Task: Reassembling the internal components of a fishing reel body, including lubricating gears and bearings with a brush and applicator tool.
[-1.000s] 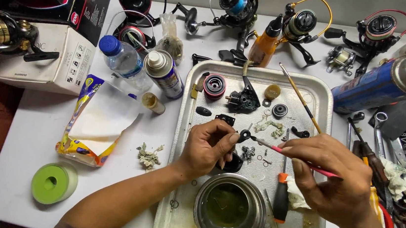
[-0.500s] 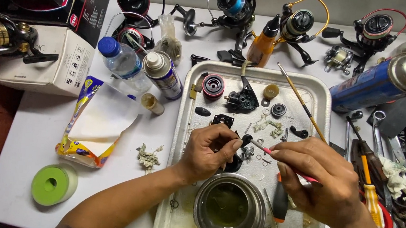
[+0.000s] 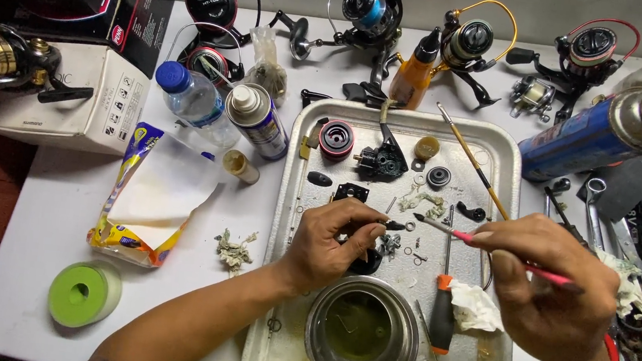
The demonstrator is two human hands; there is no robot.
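Note:
My left hand (image 3: 331,240) pinches a small dark reel part (image 3: 393,225) between thumb and fingers over the metal tray (image 3: 512,156). My right hand (image 3: 550,285) holds a thin pink-handled brush (image 3: 453,232), whose tip almost touches the small part. Just below both hands stands a steel bowl (image 3: 361,337) of greenish liquid. An orange-handled screwdriver (image 3: 442,310) lies on the tray between the hands, beside a crumpled white tissue (image 3: 477,307).
Black reel parts, washers and a long wooden brush (image 3: 470,160) lie in the tray. Several fishing reels line the back edge. A spray can (image 3: 258,121), water bottle (image 3: 191,101), tissue pack (image 3: 151,195) and green tape roll (image 3: 82,293) sit left; blue canister (image 3: 588,136) and tools right.
My right hand has moved the brush leftward so its tip is at the small part. The left hand has kept its pinch and shifted only slightly.

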